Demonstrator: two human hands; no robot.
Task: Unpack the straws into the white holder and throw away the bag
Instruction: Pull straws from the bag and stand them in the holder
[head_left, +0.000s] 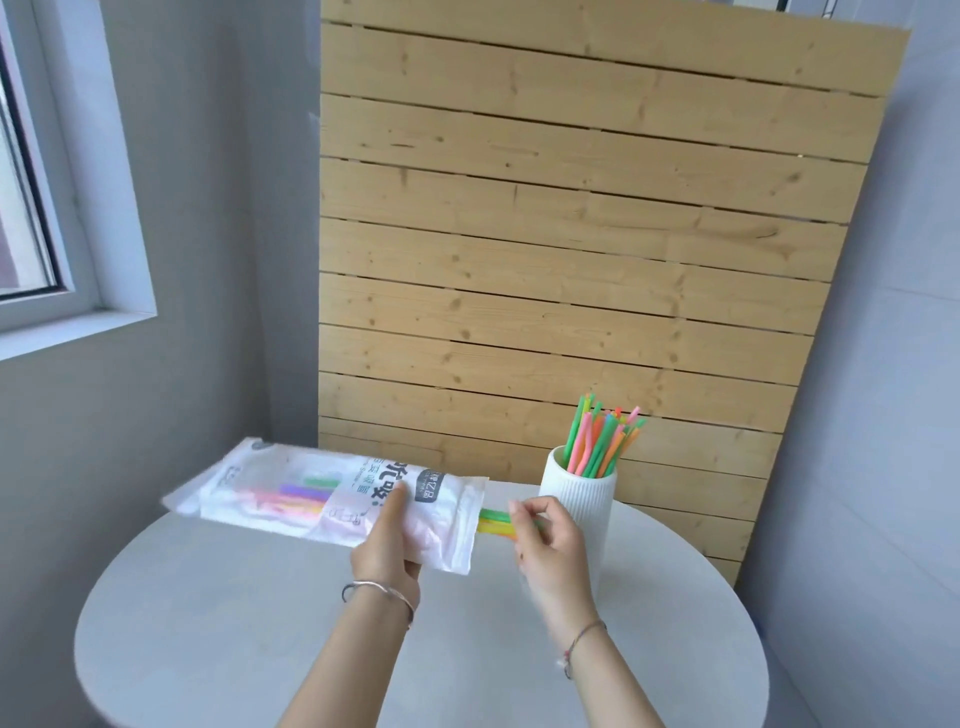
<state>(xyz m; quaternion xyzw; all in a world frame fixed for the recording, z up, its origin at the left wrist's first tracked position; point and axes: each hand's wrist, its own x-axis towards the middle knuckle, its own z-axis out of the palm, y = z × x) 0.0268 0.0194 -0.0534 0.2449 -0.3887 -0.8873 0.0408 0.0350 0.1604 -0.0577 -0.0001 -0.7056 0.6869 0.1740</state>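
The bag (332, 493), with straws inside, is gripped by the left hand (387, 540). A few straws (496, 521) sticking out of its mouth are pinched by the right hand (550, 545). More straws (597, 441) are held upright in the white holder (576, 499).

Left hand (387, 540) gripping bag (332, 493), right hand (548, 540) pinching straws (496, 521)

I see bag (358, 483) translucent white, dark print; bagged straws (304, 492) purple, pink, green. Holder (576, 501) white, vertical ribs; holder straws (602, 441) green, pink, orange. Table (260, 623) light grey, panel (571, 234) pale knotty pine slats.
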